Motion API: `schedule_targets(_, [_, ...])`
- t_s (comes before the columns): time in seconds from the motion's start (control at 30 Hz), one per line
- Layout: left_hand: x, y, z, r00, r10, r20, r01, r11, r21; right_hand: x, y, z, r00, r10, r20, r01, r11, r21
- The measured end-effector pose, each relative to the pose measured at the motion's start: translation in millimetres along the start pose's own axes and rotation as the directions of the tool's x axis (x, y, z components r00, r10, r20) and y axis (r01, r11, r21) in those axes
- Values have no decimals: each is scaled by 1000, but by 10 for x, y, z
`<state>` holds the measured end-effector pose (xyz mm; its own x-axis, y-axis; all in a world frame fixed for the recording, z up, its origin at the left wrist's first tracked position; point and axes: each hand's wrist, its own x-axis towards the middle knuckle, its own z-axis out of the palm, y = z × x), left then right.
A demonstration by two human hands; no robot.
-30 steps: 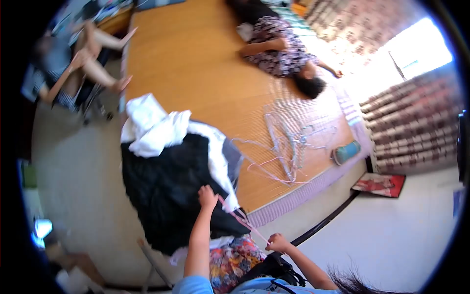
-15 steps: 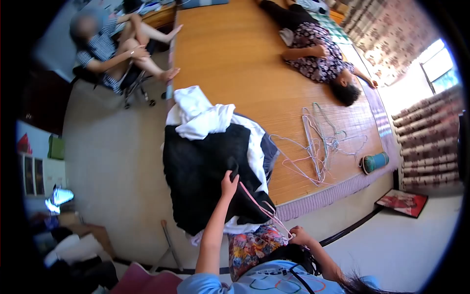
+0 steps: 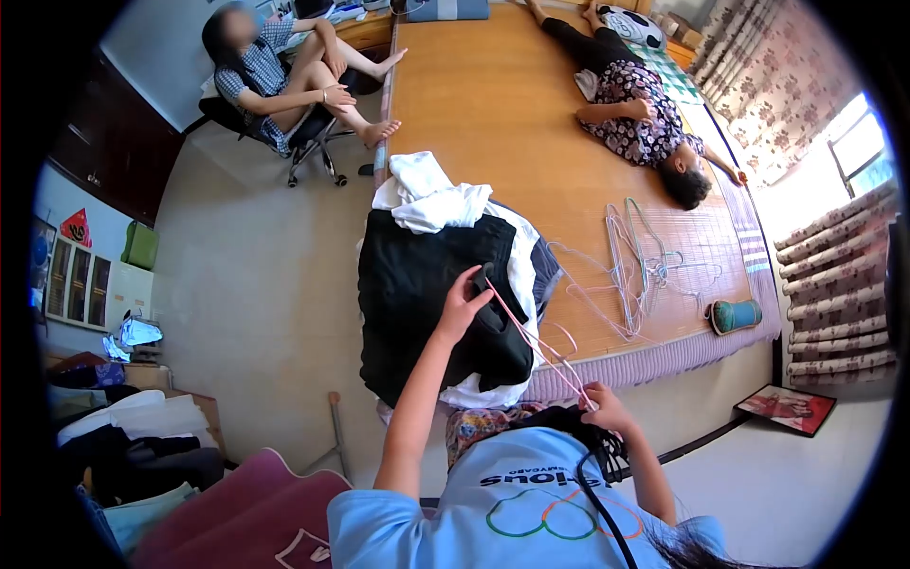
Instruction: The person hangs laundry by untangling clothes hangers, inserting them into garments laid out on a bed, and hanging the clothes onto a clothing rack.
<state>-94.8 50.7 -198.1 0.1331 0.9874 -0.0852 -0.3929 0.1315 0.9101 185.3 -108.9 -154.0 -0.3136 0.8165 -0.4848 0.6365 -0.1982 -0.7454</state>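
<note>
Head view, right grip (image 3: pixel 607 410) on pink hanger (image 3: pixel 573 377), box (image 3: pixel 209 414) apparently holding clothes (image 3: pixel 166 467)

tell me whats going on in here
The left hand grips an edge of a black garment, where one end of a pink hanger meets it; the right hand holds the hanger's other end. White clothes and loose hangers lie on the bed. One person sits nearby; another lies down.

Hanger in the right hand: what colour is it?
The hanger is pink; the head view, the only one, shows it.
</note>
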Motion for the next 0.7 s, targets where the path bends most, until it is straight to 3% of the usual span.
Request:
schedule_targets(0.13, [-68, 171, -100, 987, -128, 98, 148, 959, -241, -185, 78, -90, 993, -99, 58, 103, 992, -70])
schedule_targets(0.23, [-53, 175, -124, 984, -115, 133, 147, 954, -261, -260, 147, -143, 990, -123, 64, 126, 990, -54])
schedule_targets(0.3, [-30, 153, -83, 998, -61, -22, 60, 997, -39, -289, 200, -149, 987, -155, 49, 159, 984, -84])
schedule_targets(0.33, [-20, 145, -65, 998, -60, -15, 60, 998, -35, -299, 208, -142, 987, -156, 42, 159, 984, -81])
schedule_targets(0.4, [8, 128, -32, 992, 83, -91, -58, 965, 255, -318, 202, -139, 986, -158, 47, 162, 981, -103])
schedule_targets(0.5, [82, 76, -42, 977, 202, -66, -165, 916, 366, -355, 110, -134, 981, -168, 97, 175, 982, -72])
schedule_targets(0.7, [156, 110, -55, 971, 190, -145, -108, 890, 443, -319, 186, -119, 973, -180, 146, 192, 979, -70])
